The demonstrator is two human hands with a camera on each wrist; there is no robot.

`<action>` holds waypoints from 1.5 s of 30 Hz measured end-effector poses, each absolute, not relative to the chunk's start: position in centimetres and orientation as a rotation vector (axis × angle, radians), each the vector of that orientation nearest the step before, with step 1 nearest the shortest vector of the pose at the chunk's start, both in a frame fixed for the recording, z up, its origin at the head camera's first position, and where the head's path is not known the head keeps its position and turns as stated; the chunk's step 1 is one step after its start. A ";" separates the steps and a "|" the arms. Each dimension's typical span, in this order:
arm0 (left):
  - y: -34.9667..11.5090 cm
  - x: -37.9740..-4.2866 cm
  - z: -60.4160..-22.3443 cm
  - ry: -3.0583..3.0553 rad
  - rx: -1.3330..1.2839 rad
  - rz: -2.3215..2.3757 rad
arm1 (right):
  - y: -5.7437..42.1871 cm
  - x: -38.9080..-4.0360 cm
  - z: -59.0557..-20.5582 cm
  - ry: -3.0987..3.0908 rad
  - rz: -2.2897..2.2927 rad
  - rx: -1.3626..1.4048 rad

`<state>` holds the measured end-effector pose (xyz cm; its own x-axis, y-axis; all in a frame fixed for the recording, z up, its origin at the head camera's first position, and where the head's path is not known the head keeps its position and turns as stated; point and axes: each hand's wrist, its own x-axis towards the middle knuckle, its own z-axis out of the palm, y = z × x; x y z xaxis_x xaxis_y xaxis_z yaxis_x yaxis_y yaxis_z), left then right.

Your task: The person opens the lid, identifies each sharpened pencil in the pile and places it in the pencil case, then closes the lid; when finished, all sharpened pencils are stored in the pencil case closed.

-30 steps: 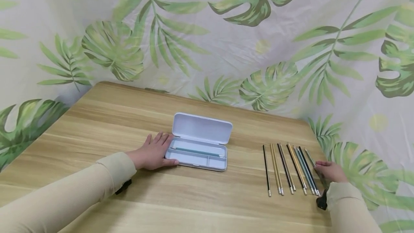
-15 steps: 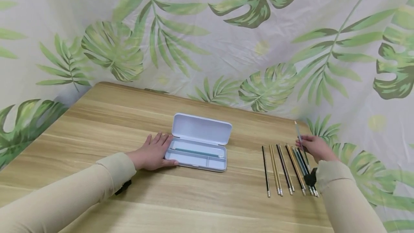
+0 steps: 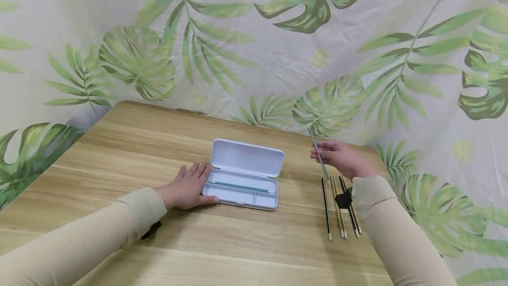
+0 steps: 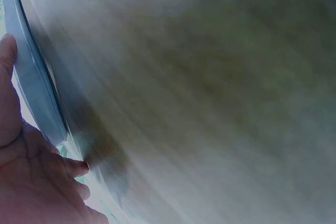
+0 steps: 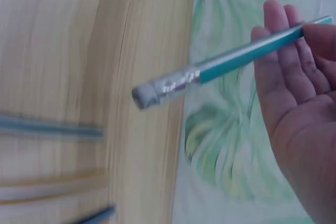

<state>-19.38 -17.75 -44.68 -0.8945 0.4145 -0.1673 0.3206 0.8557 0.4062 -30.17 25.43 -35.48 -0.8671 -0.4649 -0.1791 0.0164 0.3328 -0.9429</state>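
My right hand [image 3: 341, 158] pinches a teal pencil [image 3: 319, 156] between thumb and fingers, raised over the row of pencils. It tilts, tip up and eraser end down; the right wrist view shows its silver ferrule and worn eraser [image 5: 147, 95] close up. A pale blue pencil case [image 3: 234, 195] stands open, its lid [image 3: 248, 157] leaning back. Inside, one teal pencil [image 3: 242, 187] lies lengthwise along the divider. My left hand [image 3: 188, 187] rests at the case's left end with fingers spread and the thumb along its front edge; the left wrist view shows the thumb against the case wall [image 4: 39, 80].
Several black and natural-wood pencils, among them a black pencil [image 3: 326, 211], lie side by side right of the case. My right forearm hides others. The wooden table [image 3: 238, 250] ends at a leaf-patterned cloth [image 3: 222, 56] behind.
My right hand has picked up the teal pencil from the row's right end, lifted it and carried it left toward the case. My left hand and the case have stayed put.
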 end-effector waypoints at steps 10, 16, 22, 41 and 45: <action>-17.8 -19.3 -44.4 2.779 0.550 0.527 | 18.7 -29.8 -35.4 1.996 -1.431 -0.549; -18.2 -19.5 -45.0 2.800 0.574 0.541 | 14.9 -30.0 -36.3 2.022 -1.258 -0.620; -18.3 -19.5 -45.7 2.814 0.621 0.558 | 11.5 -30.0 -37.5 2.065 -1.120 -0.665; -18.3 -19.7 -46.1 2.838 0.607 0.520 | 6.4 -29.7 -40.6 2.342 -0.497 -1.016; -18.3 -19.9 -46.7 2.853 0.572 0.521 | 5.5 -29.2 -40.7 2.419 -0.365 -1.068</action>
